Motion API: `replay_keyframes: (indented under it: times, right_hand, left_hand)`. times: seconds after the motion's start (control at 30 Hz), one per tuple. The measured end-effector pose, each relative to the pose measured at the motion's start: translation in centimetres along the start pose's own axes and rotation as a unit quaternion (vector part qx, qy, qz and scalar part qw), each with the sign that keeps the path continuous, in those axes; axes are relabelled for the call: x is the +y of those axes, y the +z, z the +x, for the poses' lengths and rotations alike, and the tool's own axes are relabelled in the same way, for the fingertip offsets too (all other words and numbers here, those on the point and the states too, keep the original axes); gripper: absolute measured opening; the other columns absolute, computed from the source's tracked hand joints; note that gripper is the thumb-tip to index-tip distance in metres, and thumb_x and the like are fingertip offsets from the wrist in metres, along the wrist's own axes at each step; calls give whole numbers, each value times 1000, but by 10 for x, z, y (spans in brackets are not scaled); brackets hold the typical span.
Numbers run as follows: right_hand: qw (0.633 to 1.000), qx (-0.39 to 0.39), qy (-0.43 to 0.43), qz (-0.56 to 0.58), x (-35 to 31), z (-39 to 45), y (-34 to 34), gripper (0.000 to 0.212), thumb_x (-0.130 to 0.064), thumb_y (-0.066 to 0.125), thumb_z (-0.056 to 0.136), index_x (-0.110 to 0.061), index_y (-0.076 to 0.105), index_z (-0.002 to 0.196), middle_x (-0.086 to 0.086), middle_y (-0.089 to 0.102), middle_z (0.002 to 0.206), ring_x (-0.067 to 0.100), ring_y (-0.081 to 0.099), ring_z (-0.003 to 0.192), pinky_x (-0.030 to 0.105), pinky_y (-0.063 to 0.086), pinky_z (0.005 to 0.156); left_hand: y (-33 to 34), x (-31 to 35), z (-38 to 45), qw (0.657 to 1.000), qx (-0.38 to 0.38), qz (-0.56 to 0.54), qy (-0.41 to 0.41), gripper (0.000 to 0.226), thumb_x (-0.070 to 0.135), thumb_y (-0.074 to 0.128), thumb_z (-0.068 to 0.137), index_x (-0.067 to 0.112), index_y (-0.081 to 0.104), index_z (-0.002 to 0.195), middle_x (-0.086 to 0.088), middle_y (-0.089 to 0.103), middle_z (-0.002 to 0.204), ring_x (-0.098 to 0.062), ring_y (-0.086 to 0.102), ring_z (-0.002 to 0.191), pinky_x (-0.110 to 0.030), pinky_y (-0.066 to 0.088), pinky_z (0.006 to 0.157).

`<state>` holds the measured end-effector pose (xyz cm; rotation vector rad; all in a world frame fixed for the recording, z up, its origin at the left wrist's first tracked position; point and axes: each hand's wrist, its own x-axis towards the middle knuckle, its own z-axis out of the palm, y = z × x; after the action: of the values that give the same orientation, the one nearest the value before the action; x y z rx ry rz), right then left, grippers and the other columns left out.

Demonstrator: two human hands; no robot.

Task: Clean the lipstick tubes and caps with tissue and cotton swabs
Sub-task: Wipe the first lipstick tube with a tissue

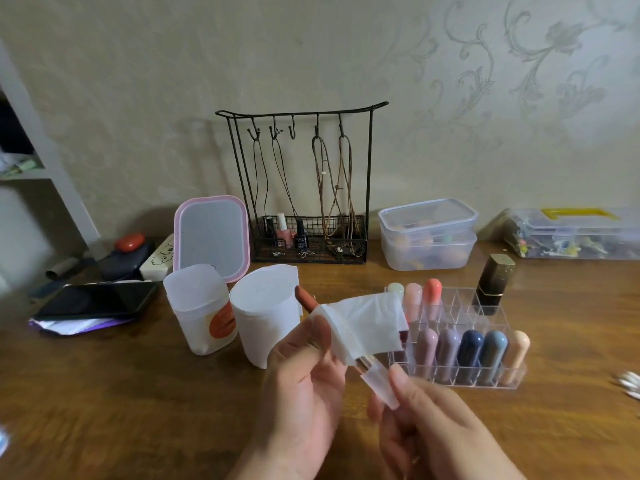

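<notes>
An uncapped lipstick tube [375, 375] with a clear frosted base and a brick-red bullet tip is held tilted above the wooden table. My right hand [429, 434] grips its base. My left hand [304, 386] pinches a white tissue [367, 323] wrapped round the tube's middle, with my thumb on top. A clear acrylic organiser [460, 374] just to the right holds several pastel and dark lipsticks upright. A roll of tissue [263, 320] stands behind my left hand.
A white canister [201, 313] with an orange label stands left of the roll. A pink-framed mirror [213, 237], a black wire jewellery rack [308, 188], stacked clear boxes [427, 233], a dark gold-topped lipstick [493, 278] and a black phone [97, 301] are also on the table.
</notes>
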<state>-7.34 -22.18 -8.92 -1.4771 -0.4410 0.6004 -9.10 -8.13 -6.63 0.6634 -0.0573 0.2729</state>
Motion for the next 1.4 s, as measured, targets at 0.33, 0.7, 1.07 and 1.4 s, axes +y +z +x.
replay_keyframes:
  times: [0.33,0.7,1.07,1.4]
  right_hand:
    - [997,-41,0,71,-4,-4,6,52,-71,67,73,-19,68,66,1,52,56,10,52,49,22,40,57]
    - [996,-16,48,73,-6,-4,3,45,-58,76,72,-16,67,60,5,46,51,18,43,46,25,27,50]
    - [880,-206,175,391,-3,8,-15,39,-42,71,78,-8,57,68,4,33,46,11,26,33,20,28,35]
    - [870,-102,81,475,-6,8,-11,60,-30,97,49,-11,57,90,8,36,51,14,32,29,19,30,32]
  left_hand:
    - [3,2,-3,999,-1,32,-6,21,24,85,52,14,78,70,-3,74,77,-16,71,75,-31,57,65]
    - [-4,0,2,1000,-2,11,-18,48,28,95,35,16,80,78,-7,76,88,-19,73,87,-34,58,76]
    - [-7,-4,0,994,-28,34,-102,21,21,66,81,11,77,95,-19,71,106,-32,69,94,-43,57,72]
    - [-16,-7,1,967,67,221,-109,27,37,57,85,16,73,90,-23,57,88,-35,52,80,-60,43,86]
